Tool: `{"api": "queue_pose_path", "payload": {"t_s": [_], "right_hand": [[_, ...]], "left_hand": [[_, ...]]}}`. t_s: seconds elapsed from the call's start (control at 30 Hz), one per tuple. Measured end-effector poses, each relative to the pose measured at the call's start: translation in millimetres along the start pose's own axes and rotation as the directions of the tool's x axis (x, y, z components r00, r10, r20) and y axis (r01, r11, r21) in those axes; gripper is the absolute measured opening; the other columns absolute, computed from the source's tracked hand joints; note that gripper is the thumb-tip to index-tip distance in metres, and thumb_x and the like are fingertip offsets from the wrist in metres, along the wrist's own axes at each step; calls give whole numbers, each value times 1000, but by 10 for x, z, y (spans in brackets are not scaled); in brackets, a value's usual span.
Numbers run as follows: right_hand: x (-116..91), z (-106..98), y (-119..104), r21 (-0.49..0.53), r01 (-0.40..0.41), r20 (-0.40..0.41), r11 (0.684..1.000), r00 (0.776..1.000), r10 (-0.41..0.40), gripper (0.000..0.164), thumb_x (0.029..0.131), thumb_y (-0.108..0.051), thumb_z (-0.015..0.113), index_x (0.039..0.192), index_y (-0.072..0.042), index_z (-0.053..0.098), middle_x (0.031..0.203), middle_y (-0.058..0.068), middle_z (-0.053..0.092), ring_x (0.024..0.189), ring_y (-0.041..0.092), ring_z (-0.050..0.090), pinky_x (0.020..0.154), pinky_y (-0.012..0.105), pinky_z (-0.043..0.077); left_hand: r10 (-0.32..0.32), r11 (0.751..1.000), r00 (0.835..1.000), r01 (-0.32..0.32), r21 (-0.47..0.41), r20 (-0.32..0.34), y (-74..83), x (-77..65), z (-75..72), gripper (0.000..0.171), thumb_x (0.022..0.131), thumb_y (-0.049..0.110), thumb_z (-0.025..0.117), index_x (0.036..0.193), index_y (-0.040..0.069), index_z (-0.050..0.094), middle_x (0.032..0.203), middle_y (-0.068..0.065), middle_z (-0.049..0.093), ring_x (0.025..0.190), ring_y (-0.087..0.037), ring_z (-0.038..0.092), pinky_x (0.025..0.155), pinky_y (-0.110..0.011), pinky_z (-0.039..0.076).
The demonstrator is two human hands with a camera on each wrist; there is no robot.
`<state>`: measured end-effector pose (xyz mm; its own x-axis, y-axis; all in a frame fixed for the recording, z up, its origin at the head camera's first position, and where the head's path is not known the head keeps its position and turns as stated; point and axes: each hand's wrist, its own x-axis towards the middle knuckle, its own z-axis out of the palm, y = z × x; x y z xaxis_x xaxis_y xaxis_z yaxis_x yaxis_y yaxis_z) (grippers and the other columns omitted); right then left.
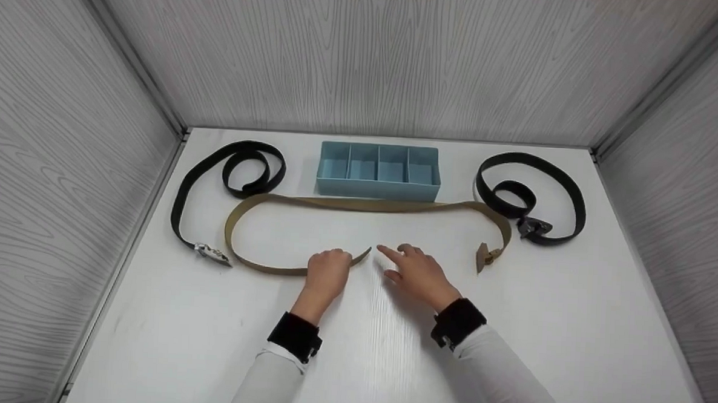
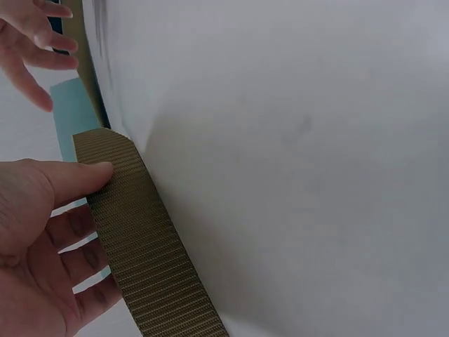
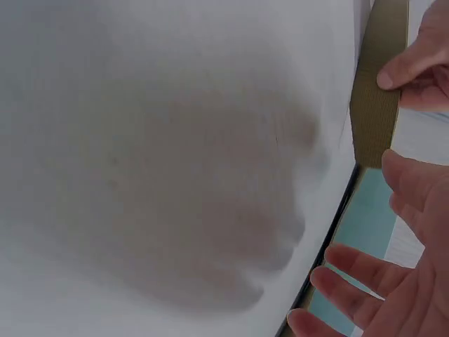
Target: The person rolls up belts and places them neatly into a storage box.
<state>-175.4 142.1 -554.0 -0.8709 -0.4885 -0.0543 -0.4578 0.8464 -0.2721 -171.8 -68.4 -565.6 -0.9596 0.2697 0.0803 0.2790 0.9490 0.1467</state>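
Note:
A tan woven belt (image 1: pixel 359 205) stands on edge in a wide loop on the white table. My left hand (image 1: pixel 328 274) grips it near its free end, thumb on one face and fingers behind, as the left wrist view shows with the ribbed webbing (image 2: pixel 151 246). The tip (image 1: pixel 364 255) sticks out toward the right. Just right of that tip is my right hand (image 1: pixel 419 274), fingers spread and holding nothing; in the right wrist view its thumb is close by the belt end (image 3: pixel 372 140). The tan belt's buckle (image 1: pixel 485 257) lies at the right end of the loop.
Behind the tan belt stands a blue box (image 1: pixel 378 189) with several compartments. A black belt (image 1: pixel 183 197) with a silver buckle (image 1: pixel 212 254) lies partly coiled at left. Another black belt (image 1: pixel 569 186) with a dark buckle (image 1: pixel 535 227) lies at right. Panel walls (image 1: pixel 377 63) enclose the table.

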Motion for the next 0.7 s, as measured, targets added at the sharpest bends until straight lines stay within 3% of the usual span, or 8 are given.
{"api": "queue_pose_path", "payload": {"t_s": [0.17,0.37,0.53,0.7], "right_hand": [[-20,107,-96,33,84,-42,996,996,-82,47,96,-19,64,142,-21,53,100,11,63,82,28,61,68,42,50],[-25,159,-89,102,97,-63,990,994,-91,26,94,-4,60,118,-8,67,97,7,66,87,25,64,74,39,51],[-52,100,67,187,42,-45,981,998,-34,16,95,-3,56,104,-5,69,95,6,66,91,24,64,79,38,51],[-90,-13,277,283,-82,8,956,996,83,19,99,-13,52,99,-5,69,95,7,65,91,24,63,83,40,49]], "left_hand": [[67,998,997,-66,15,-32,176,-20,37,7,86,8,70,81,11,75,72,-5,67,65,-23,65,56,-39,51],[159,987,987,-159,-14,-33,328,-78,62,16,92,18,66,79,13,74,70,-2,66,62,-21,64,54,-36,50],[190,980,981,-192,-57,-35,350,-136,63,15,89,13,69,74,13,73,66,0,62,59,-18,61,51,-34,47],[212,975,977,-211,-73,1,309,-192,51,14,86,5,70,75,13,75,67,2,63,60,-11,59,52,-28,47]]}}
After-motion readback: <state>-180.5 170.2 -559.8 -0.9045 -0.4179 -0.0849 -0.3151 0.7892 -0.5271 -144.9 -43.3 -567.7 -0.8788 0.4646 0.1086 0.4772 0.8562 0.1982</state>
